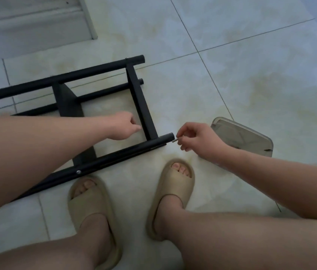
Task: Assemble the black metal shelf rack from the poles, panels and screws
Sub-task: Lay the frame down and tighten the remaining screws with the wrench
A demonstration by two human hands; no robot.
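The rack (140, 106) runs off the left edge; the tiny piece (174, 140) pinched in the right hand (198, 139) is unidentifiable.

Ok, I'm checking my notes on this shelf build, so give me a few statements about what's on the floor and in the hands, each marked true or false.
1. The right hand pinches a small screw at the end of the nearest pole. True.
2. The rack stands upright. False: it lies on its side on the tiled floor.
3. A clear plastic box sits on the floor beyond the right hand. True.
4. The person is barefoot. False: both feet wear beige slippers.
5. The left hand holds a screwdriver. False: no tool shows in it.
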